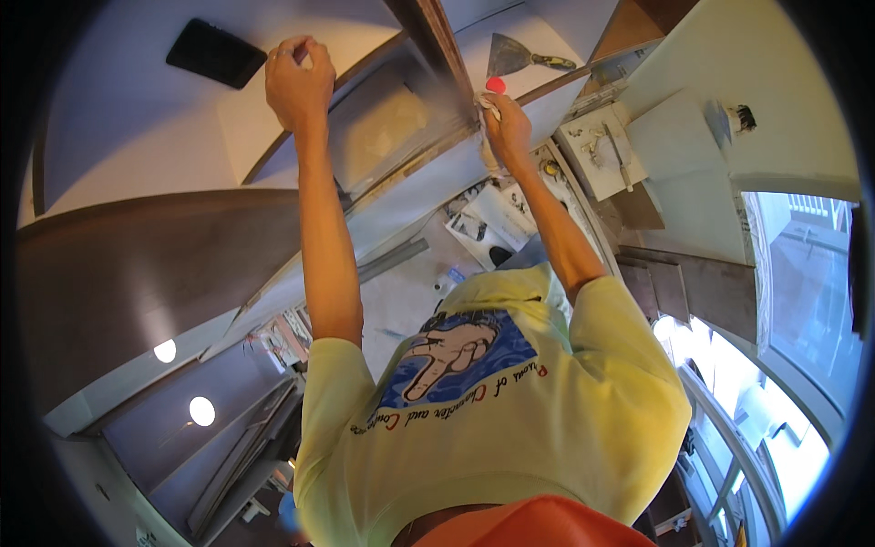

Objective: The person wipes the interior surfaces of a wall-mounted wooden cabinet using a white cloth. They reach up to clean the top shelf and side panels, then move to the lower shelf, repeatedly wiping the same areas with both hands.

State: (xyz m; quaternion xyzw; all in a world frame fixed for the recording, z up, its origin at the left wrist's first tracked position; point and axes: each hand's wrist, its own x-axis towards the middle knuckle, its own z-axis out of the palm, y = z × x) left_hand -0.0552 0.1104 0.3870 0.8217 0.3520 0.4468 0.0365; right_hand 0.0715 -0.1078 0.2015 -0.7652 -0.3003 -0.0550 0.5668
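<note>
My left hand is raised at the upper left with its fingers curled in toward the thumb. What it holds, if anything, I cannot make out. A black phone lies on the white surface just left of it. My right hand is closed on a crumpled whitish cloth, beside a brown upright edge. Close above these fingers shows a small round red thing. Farther up, a putty knife with a wide blade and dark-and-yellow handle lies on a white surface.
Between my arms is a recessed panel with a beige patch. At right, a white board carries smears and a thin tool. Below, boxes and papers lie on the floor. A dark brown panel spans the left.
</note>
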